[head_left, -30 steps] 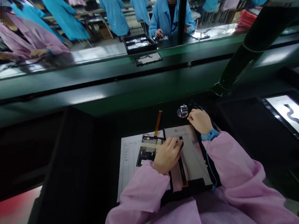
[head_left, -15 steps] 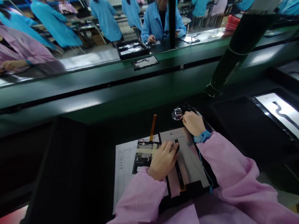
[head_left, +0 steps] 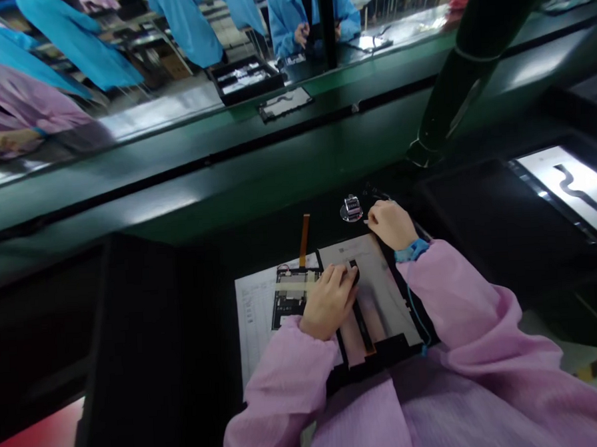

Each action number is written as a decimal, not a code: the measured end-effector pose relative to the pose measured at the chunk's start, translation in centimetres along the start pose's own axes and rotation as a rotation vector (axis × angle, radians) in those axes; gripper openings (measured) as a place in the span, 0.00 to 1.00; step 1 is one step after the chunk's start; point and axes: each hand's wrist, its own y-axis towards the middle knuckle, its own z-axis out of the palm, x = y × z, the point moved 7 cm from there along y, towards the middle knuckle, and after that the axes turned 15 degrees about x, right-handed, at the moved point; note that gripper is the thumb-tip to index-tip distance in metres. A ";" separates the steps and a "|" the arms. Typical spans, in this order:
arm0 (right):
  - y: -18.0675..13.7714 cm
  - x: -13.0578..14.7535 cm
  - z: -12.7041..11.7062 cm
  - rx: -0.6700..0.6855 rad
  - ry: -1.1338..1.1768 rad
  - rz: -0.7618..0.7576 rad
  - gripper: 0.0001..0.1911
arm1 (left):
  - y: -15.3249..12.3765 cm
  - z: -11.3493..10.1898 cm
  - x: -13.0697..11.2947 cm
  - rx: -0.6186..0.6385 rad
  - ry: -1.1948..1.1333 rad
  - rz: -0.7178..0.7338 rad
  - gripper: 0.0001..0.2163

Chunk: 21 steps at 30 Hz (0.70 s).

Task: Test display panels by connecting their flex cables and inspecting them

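My left hand (head_left: 329, 303) lies over a silvery display panel (head_left: 391, 299). Its fingers are bent and a little apart, tips at the upper end of a black flex cable (head_left: 362, 323) running down the panel. Beside it, partly under that hand, is an opened device (head_left: 287, 297) with a battery and pale tape strips; an orange ribbon cable (head_left: 304, 240) sticks up from it. Beyond the panel, my right hand (head_left: 393, 225) is closed near a chrome tally counter (head_left: 351, 209). A small pale tip shows at its fingers; what it holds is unclear.
A printed sheet (head_left: 251, 319) lies under the device. Black tray walls (head_left: 129, 339) rise at left. Another panel (head_left: 571, 186) rests on a dark tray at right. A green post (head_left: 447, 102) stands beyond. One panel (head_left: 285, 104) lies by the far ledge, where co-workers sit.
The view has tilted down, so the background sits higher in the picture. My right hand has drawn slightly away from the tally counter. My left hand keeps its place on the panel.
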 end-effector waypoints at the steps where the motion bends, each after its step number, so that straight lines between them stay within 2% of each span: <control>1: -0.1 -0.2 0.0 0.001 0.010 -0.001 0.09 | 0.0 0.0 0.0 0.006 -0.001 -0.005 0.16; 6: -0.4 0.2 0.1 -0.032 -0.003 -0.010 0.07 | 0.0 0.1 0.0 0.028 -0.022 -0.013 0.17; 16: -0.6 4.1 0.8 0.019 -0.289 0.046 0.22 | 0.2 -0.1 -0.2 0.013 -0.014 0.003 0.16; 21: -0.4 4.9 0.7 -0.027 -0.318 0.039 0.24 | 0.3 0.0 -0.1 0.048 -0.068 -0.014 0.16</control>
